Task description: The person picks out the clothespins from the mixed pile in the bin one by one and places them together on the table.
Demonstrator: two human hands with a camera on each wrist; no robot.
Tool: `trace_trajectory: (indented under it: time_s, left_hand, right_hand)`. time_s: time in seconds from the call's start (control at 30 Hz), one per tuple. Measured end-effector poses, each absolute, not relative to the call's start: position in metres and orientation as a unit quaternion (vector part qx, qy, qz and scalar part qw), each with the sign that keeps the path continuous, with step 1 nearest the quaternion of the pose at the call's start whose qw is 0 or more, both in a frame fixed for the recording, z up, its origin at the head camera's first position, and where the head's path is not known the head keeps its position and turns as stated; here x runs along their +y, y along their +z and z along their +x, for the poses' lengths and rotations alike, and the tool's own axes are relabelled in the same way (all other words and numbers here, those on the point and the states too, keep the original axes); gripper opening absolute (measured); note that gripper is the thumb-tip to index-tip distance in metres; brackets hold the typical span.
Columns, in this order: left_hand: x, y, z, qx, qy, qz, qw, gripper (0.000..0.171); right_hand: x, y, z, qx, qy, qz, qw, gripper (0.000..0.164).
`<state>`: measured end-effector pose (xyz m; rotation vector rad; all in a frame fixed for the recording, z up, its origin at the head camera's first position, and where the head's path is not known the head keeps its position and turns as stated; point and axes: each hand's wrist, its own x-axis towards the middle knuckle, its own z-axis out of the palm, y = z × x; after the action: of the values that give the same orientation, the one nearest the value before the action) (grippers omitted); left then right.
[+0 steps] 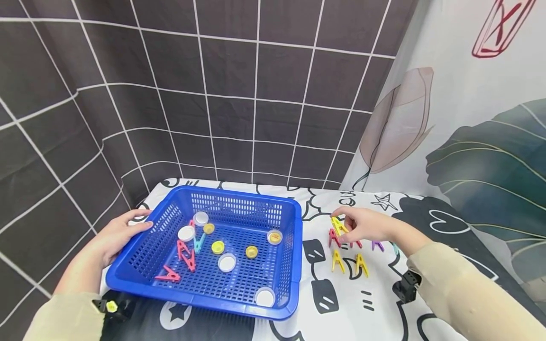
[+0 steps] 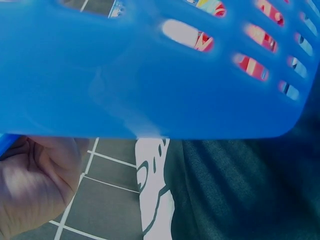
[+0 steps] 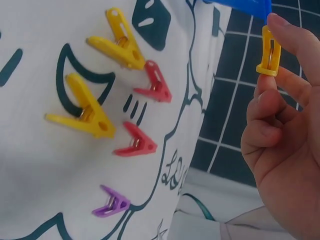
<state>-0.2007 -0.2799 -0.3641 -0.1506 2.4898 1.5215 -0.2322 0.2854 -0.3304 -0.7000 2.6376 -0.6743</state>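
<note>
My left hand [image 1: 117, 237] grips the left rim of a blue plastic basket [image 1: 200, 304], its thumb lying along the edge. In the left wrist view the basket wall [image 2: 150, 95] hides most of the fingers. Between thumb and fingertip my right hand [image 1: 368, 225] pinches a yellow clothespin [image 3: 270, 52], raised over the cloth to the right of the basket. Below that hand lie two yellow clothespins [image 3: 85, 112], two red clothespins [image 3: 137, 142] and a purple clothespin [image 3: 112, 202]. Inside the basket are several pink clothespins [image 1: 169, 274] and a teal clothespin [image 1: 199, 243].
Several white caps [image 1: 227, 262] and yellow caps [image 1: 218, 246] are scattered over the basket floor. A printed black-and-white cloth [image 1: 294, 289] covers the table. Dark gridded fabric [image 1: 230, 118] rises behind and at the left; a leaf-patterned curtain [image 1: 469, 94] hangs at the right.
</note>
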Motion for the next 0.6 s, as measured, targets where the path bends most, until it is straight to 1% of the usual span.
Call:
trace_trajectory:
  time_s: [0.37, 0.6]
  left_hand:
    - [-0.279, -0.364, -0.2, 0.847, 0.518, -0.052, 0.107, 0.068]
    - [-0.28, -0.364, -0.201, 0.846, 0.52, -0.049, 0.109, 0.067]
  right_hand:
    - [0.309, -0.34, -0.226, 0.939, -0.234, -0.192, 0.164, 0.067]
    - [0.326, -0.352, -0.22, 0.94, -0.244, -0.164, 0.174, 0.063]
